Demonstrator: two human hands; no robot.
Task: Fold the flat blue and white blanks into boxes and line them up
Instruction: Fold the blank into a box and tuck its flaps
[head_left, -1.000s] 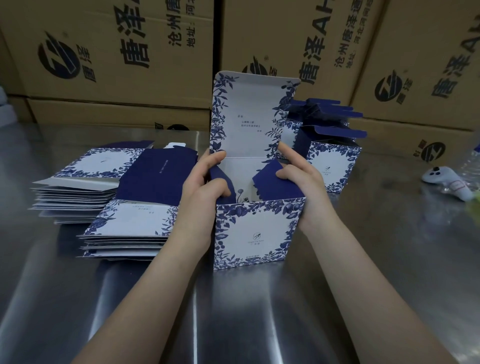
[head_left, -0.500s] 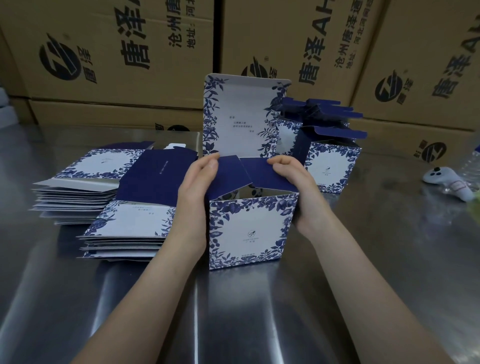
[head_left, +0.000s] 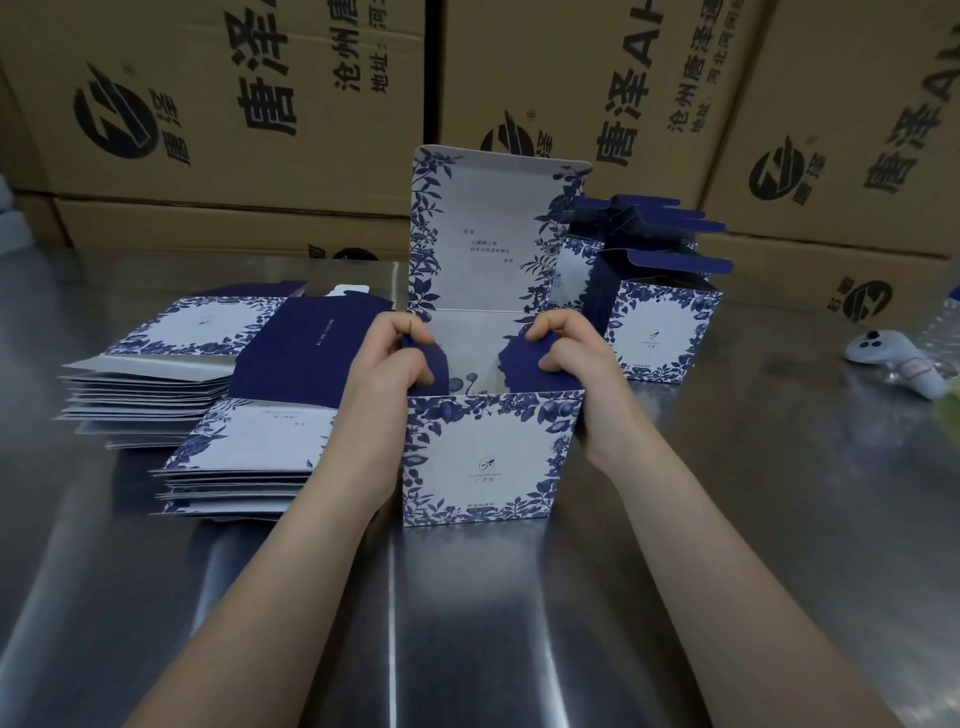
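Note:
A blue and white floral box (head_left: 488, 462) stands upright on the steel table (head_left: 519, 623) in front of me, its lid flap (head_left: 493, 234) raised. My left hand (head_left: 389, 374) grips the dark blue left side flap, fingers curled over its top edge. My right hand (head_left: 576, 358) grips the right side flap the same way. Both flaps bend down into the box. Left of the box lie two stacks of flat blanks (head_left: 249, 447) (head_left: 156, 374). Behind and to the right stand several folded boxes (head_left: 660, 327) in a row, lids open.
Large brown cartons (head_left: 260, 119) wall off the back of the table. A white controller (head_left: 893, 358) and a clear plastic bottle (head_left: 945, 327) lie at the far right edge.
The side flaps stood up half a second ago; both hands have now curled over them and pushed them down into the box. The box has shifted slightly.

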